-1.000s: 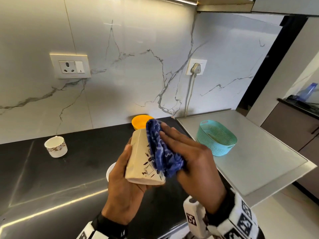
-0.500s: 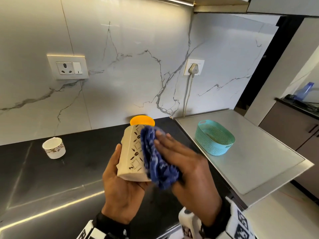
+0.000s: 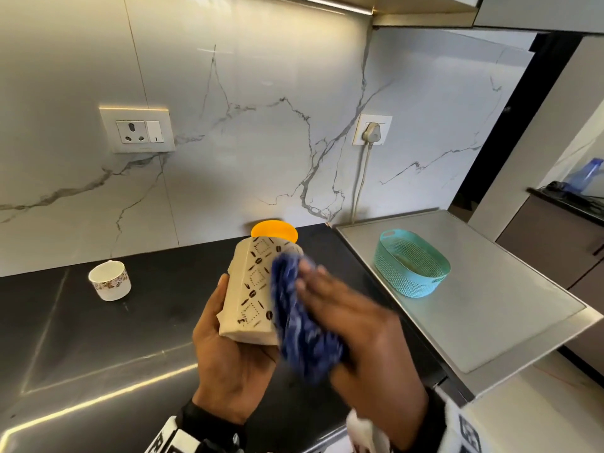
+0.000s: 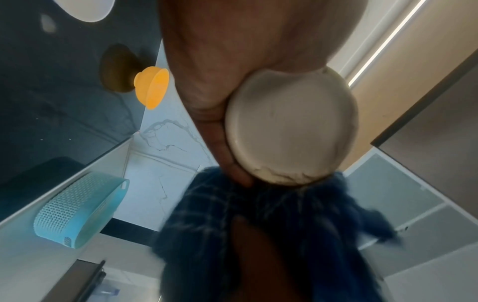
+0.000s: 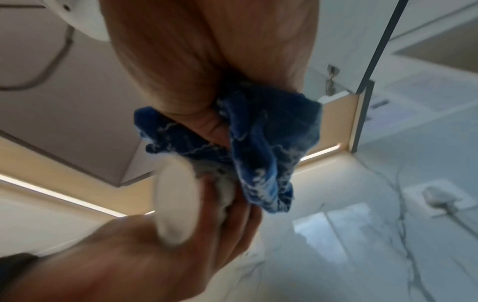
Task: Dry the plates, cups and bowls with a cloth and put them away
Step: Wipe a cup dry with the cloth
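A cream mug with a brown dotted-diamond pattern is held in my left hand, tilted, above the black counter. Its round base fills the left wrist view. My right hand holds a bunched blue cloth and presses it against the mug's right side; the hand is motion-blurred. In the right wrist view my thumb digs into the cloth beside the mug. A small floral cup stands on the counter at the left. An orange bowl sits by the wall behind the mug.
A teal mesh basket stands on a grey raised surface to the right. A plug with its cord hangs on the marble wall. A white dish lies on the counter under my hands.
The mug has turned in my left hand, showing more of its pattern. My right hand has slid the cloth along the mug's side, and both hands have shifted slightly.
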A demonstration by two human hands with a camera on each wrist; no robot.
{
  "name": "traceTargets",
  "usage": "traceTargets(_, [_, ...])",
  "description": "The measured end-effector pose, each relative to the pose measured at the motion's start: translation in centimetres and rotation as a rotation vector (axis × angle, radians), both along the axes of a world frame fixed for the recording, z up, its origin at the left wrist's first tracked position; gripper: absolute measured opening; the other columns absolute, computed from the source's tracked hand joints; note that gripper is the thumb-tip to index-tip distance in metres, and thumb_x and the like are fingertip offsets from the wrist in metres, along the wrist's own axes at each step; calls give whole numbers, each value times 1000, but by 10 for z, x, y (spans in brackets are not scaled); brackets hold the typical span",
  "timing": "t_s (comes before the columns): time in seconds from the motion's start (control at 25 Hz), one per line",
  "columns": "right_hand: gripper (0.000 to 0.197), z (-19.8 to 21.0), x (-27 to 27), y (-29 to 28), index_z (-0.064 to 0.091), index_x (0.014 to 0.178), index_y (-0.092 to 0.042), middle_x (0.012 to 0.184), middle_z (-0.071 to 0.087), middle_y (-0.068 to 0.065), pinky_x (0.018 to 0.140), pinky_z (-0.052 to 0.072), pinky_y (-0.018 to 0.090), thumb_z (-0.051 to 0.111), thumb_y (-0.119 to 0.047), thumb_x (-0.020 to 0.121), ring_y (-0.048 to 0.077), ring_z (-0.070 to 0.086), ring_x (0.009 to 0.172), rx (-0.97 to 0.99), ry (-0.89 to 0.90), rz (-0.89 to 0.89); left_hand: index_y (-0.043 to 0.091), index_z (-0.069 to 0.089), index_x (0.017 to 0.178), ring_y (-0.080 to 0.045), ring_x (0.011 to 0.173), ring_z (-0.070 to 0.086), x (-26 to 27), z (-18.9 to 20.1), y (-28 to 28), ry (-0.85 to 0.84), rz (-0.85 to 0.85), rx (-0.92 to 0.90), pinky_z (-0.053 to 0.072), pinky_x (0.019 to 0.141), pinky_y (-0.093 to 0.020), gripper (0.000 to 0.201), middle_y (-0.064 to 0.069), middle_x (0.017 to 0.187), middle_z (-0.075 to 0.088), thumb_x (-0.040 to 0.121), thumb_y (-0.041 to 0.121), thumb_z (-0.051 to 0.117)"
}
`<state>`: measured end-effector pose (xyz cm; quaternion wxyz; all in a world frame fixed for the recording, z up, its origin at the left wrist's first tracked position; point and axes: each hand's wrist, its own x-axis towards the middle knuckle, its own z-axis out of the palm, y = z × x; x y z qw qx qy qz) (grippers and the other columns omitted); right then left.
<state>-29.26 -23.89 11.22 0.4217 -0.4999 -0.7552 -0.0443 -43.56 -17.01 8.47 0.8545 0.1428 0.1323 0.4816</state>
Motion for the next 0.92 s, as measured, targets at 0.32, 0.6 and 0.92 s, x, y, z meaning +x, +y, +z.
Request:
traceTargets(0.32, [59,3,0,6,57,131,-14,141,51,-3,99,50,38,73,-4,76,9,50,129,-18,176,-41,20,78,101,-20,78,72,-2,3,-1,38,38,29,59,59,-32,47,-6,100,74,82,51,48])
traceTargets(0.6, [55,-11,-2,-2,46,139,-20,146,46,-7,97,52,36,58,-28,86,11,45,134,7,114,-111,17,61,128,-20,82,71,-10,-11,11,380,128,217,60,63,-29,52,-10,107,72,86,45,46])
traceTargets(0.92, [56,-10,-5,1,48,138,-24,145,46,-11,105,45,29,62,-27,84,12,42,136,-56,-51,-144,19,55,133,-34,110,66,-5,-2,4,554,-15,323,58,82,-46,100,-13,124,67,52,72,80])
